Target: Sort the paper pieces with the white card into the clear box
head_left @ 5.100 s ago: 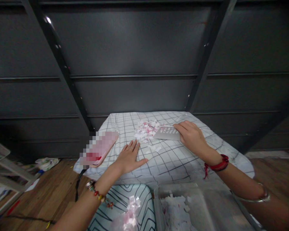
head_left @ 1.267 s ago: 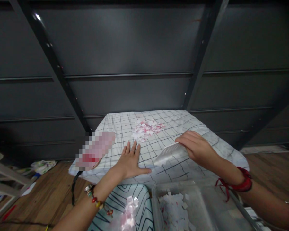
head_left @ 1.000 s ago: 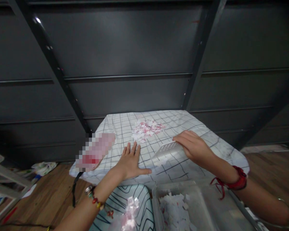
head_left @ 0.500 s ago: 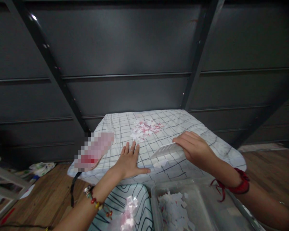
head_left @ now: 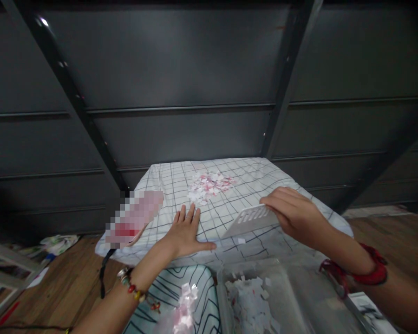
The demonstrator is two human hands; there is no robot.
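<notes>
My left hand [head_left: 184, 234] lies flat with fingers spread on the checked tablecloth [head_left: 170, 185], just on the near side of a pile of white and pink paper scraps [head_left: 211, 185]. Between thumb and fingers, my right hand [head_left: 294, 213] grips the top edge of a thin white slotted plastic plate [head_left: 252, 220], which stands tilted on the cloth. A small loose paper scrap [head_left: 241, 240] rests by the plate's lower edge. Below the table edge, a clear plastic bin [head_left: 285, 297] has more paper scraps in it.
A pink pixelated object [head_left: 135, 220] with a black strap lies at the table's left. In front stands a pale blue tray with dark wavy lines [head_left: 204, 297], holding a shiny pinkish plastic bag [head_left: 184, 311]. Dark panels [head_left: 181, 134] rise behind the table.
My right hand and the plate have moved to the right, and the plate's slots show more. Fewer scraps lie beside it at the near edge. My left hand stays in place.
</notes>
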